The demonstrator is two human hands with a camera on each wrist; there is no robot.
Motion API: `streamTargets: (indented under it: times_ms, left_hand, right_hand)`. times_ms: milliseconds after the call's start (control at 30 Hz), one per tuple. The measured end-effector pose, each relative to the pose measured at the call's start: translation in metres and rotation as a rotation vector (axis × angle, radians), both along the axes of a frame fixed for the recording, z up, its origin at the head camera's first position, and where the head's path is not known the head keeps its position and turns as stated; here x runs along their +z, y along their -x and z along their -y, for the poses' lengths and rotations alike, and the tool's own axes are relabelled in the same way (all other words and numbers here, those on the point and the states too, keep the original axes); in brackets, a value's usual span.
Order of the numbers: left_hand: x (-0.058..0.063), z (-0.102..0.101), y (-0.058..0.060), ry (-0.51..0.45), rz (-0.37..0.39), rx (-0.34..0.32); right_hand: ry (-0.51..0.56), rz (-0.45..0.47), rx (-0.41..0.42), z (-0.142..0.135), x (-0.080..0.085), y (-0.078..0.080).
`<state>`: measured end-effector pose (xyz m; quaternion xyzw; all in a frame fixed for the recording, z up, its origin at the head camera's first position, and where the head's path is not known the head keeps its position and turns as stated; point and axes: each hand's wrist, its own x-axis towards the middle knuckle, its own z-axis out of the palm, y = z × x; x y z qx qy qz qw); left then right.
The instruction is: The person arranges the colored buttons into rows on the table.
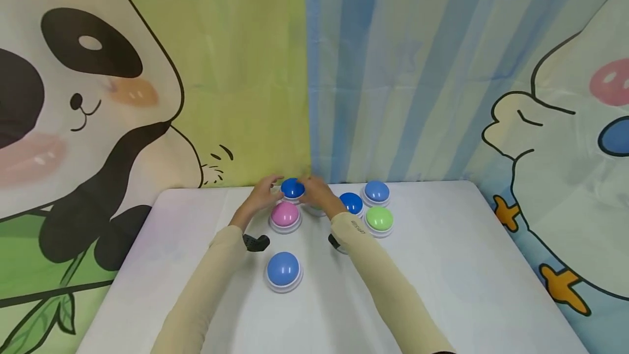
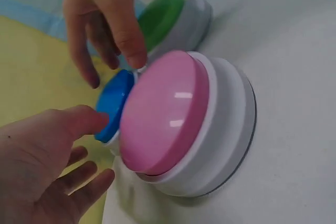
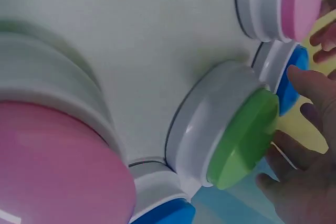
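Observation:
At the back edge of the white table, a blue dome push button (image 1: 292, 188) on a white round base stands between the two hands. My left hand (image 1: 265, 194) is at its left side, thumb extended to the blue dome and the other fingers spread and loosely bent. From the right, my right hand (image 1: 316, 193) reaches beside it with fingers apart. A pink button (image 2: 163, 114) stands just in front of the blue one. Beneath the right hand is a green button (image 3: 247, 140), its dome hidden in the head view.
Nearer on the table (image 1: 442, 266) stands a lighter blue button (image 1: 283, 269). To the right are another blue button (image 1: 351, 202), a light blue one (image 1: 377, 192) and a light green one (image 1: 379, 218). A second pink button (image 3: 58, 166) lies under the right forearm. A printed curtain (image 1: 236, 70) hangs behind.

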<state>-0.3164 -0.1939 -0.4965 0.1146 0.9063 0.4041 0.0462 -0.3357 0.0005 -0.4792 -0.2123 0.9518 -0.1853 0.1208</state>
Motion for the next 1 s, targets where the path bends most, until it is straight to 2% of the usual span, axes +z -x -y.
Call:
streamTargets:
  times_ms: [133,267,500,667,800,1000]
  left_hand:
    - [-0.007,-0.003,0.002,0.047,0.026,-0.079]
    - [-0.008,-0.005,0.007,0.025,0.046,-0.063]
    - [-0.014,-0.008,0.017,-0.019,0.095,-0.028]
    - [-0.020,-0.006,0.015,-0.042,0.083,-0.016]
    - [-0.013,-0.003,0.009,-0.075,0.077,-0.012]
    - [0.007,0.002,0.000,-0.152,0.006,-0.019]
  right_hand:
    - [-0.001,0.049,0.002,0.004,-0.010,-0.003]
    - [0.040,0.069,-0.054,0.007,-0.013,-0.006]
    - [-0.008,-0.023,-0.053,0.010,-0.018,0.000]
    - [-0.037,-0.138,-0.008,0.008,-0.026,-0.001]
    - [-0.007,-0.202,0.010,0.004,-0.024,-0.002]
    - [0.160,-0.172,-0.023,0.000,-0.007,-0.005]
